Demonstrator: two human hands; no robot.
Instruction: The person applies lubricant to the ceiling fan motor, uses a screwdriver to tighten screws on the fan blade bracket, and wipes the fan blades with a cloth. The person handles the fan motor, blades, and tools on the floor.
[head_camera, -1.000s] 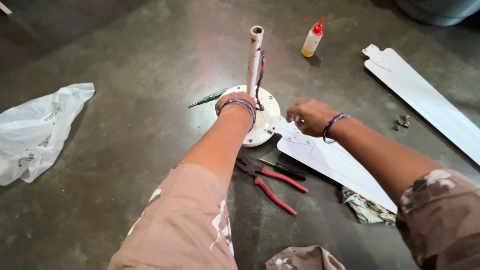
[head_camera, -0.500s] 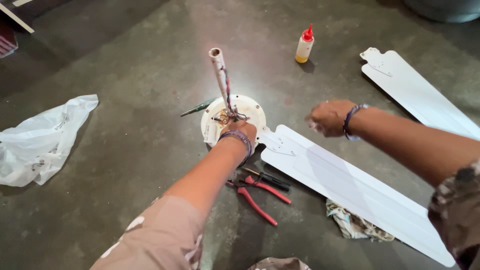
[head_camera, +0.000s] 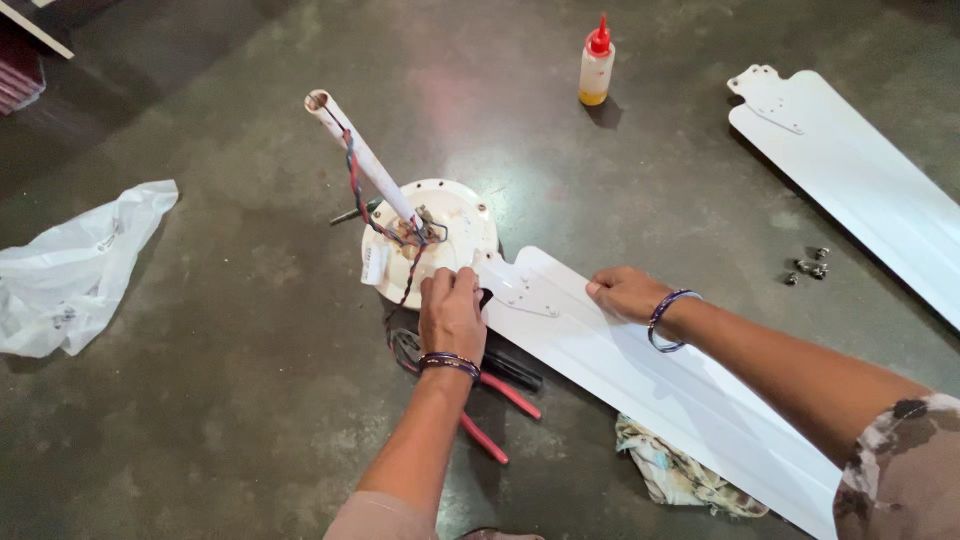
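Nearest the camera, a crumpled patterned cloth is seen on the dark floor, partly tucked under the near fan blade, just below the right hand. Red-handled pliers lie beneath the left wrist, with a dark tool just beside them. The left hand is laid palm down against the near rim of the white fan motor housing, its fingertips pressed where the blade's bracket meets the housing; whether this grip is closed on anything cannot be told. The right hand is rested on the upper edge of the same blade, fingers curled loosely over it, a released grip rather than a clenched one. From the housing, just beyond the left hand, a white down rod with twisted red and dark wires is tilted up to the left. Well to the left lies a white plastic bag. Small screws are scattered to the right of the right hand, near a second blade. Farthest off, a small bottle with a red cap stands upright.
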